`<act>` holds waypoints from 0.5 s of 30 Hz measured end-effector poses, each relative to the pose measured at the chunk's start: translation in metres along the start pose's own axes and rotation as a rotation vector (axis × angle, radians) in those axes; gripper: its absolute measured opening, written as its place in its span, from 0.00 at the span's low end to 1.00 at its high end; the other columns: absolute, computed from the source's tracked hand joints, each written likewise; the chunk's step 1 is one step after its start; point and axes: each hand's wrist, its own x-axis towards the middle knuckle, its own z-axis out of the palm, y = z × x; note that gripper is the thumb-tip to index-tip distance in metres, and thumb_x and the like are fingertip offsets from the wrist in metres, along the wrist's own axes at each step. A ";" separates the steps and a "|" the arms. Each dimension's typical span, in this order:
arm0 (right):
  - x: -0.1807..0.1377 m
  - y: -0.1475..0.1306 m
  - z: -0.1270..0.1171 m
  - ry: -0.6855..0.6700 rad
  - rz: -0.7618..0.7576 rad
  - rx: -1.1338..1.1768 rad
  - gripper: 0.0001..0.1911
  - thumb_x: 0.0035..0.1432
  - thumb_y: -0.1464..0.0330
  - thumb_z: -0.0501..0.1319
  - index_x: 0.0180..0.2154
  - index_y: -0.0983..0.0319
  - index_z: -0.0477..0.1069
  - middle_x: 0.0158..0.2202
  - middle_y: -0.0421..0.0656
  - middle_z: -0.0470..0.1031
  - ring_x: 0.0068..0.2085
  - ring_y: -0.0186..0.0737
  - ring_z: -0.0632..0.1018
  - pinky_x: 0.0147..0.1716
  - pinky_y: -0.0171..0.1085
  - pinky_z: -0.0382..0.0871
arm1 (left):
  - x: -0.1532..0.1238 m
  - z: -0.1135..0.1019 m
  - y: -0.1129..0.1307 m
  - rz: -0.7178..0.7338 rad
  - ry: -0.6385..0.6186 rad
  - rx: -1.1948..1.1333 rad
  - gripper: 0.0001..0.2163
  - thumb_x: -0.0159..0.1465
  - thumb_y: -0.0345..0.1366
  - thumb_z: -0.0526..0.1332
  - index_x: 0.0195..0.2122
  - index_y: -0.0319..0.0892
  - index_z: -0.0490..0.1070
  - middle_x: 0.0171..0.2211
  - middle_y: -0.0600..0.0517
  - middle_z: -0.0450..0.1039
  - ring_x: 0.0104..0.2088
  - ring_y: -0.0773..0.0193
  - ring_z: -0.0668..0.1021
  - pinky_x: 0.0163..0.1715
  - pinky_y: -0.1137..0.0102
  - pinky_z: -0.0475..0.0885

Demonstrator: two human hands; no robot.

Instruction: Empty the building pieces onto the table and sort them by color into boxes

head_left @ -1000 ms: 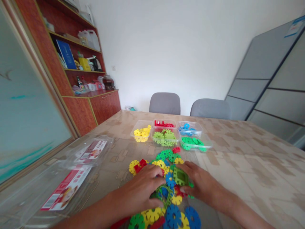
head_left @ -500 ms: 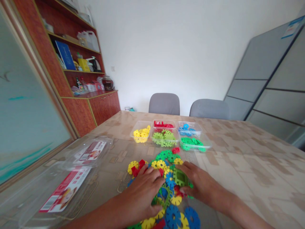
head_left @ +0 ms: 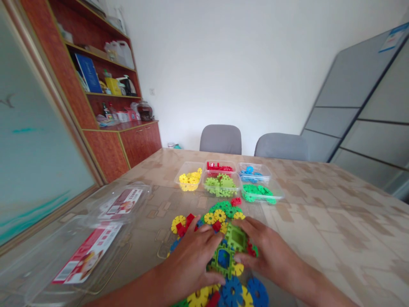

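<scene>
A pile of coloured plastic gear-shaped pieces (head_left: 220, 215) lies on the table in front of me. My left hand (head_left: 191, 258) rests on the left of the pile, fingers curled round a light green square frame piece (head_left: 223, 260). My right hand (head_left: 265, 251) holds the right side of the pile, its fingers closed on a second light green square piece (head_left: 235, 237). Blue and yellow gears (head_left: 234, 292) lie below my hands.
Several clear tubs stand behind the pile: yellow pieces (head_left: 189, 178), red (head_left: 220, 166), light green (head_left: 221, 185), blue (head_left: 252, 172), dark green (head_left: 259, 192). Clear lids with red labels (head_left: 96, 238) lie to the left. Two grey chairs (head_left: 221, 138) stand at the far edge.
Both hands have drawn together on the pile. The green square frames have come up clear between the fingers, and the blue gear between them has been covered.
</scene>
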 end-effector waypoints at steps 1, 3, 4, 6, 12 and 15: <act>-0.001 -0.004 0.002 -0.012 -0.010 0.007 0.29 0.52 0.67 0.66 0.56 0.60 0.65 0.50 0.49 0.71 0.49 0.49 0.74 0.48 0.45 0.68 | 0.000 -0.003 -0.002 -0.009 -0.019 -0.018 0.28 0.50 0.48 0.71 0.49 0.44 0.68 0.44 0.48 0.74 0.47 0.52 0.73 0.59 0.50 0.53; -0.003 -0.010 0.006 -0.036 -0.029 0.018 0.29 0.52 0.67 0.67 0.55 0.58 0.65 0.50 0.48 0.71 0.49 0.48 0.73 0.48 0.45 0.68 | -0.001 -0.012 -0.006 -0.025 -0.066 -0.073 0.22 0.53 0.42 0.70 0.47 0.44 0.69 0.43 0.49 0.73 0.46 0.53 0.74 0.54 0.56 0.61; -0.004 -0.012 0.009 -0.053 -0.034 0.024 0.29 0.52 0.66 0.67 0.56 0.57 0.65 0.50 0.47 0.71 0.48 0.48 0.73 0.48 0.45 0.68 | -0.001 -0.017 -0.008 -0.029 -0.082 -0.102 0.20 0.55 0.38 0.69 0.48 0.44 0.69 0.43 0.49 0.73 0.45 0.54 0.74 0.52 0.59 0.64; -0.006 -0.017 0.015 -0.080 -0.042 0.025 0.31 0.51 0.66 0.67 0.57 0.57 0.63 0.51 0.46 0.70 0.49 0.48 0.73 0.48 0.44 0.68 | -0.002 -0.025 -0.012 -0.023 -0.086 -0.139 0.20 0.58 0.31 0.65 0.51 0.46 0.67 0.43 0.51 0.73 0.46 0.56 0.73 0.51 0.62 0.65; -0.005 -0.027 0.022 -0.164 -0.011 -0.035 0.36 0.46 0.64 0.70 0.57 0.61 0.65 0.52 0.50 0.70 0.51 0.53 0.70 0.52 0.46 0.65 | -0.002 -0.031 -0.016 -0.038 -0.035 -0.108 0.16 0.62 0.29 0.60 0.51 0.48 0.68 0.46 0.51 0.73 0.50 0.57 0.72 0.59 0.58 0.56; -0.004 -0.026 0.022 -0.123 0.009 -0.028 0.28 0.51 0.64 0.66 0.54 0.61 0.67 0.50 0.49 0.71 0.49 0.50 0.71 0.50 0.45 0.66 | -0.001 -0.029 -0.015 -0.005 -0.066 -0.096 0.15 0.60 0.31 0.64 0.48 0.48 0.70 0.45 0.52 0.74 0.49 0.57 0.73 0.59 0.59 0.56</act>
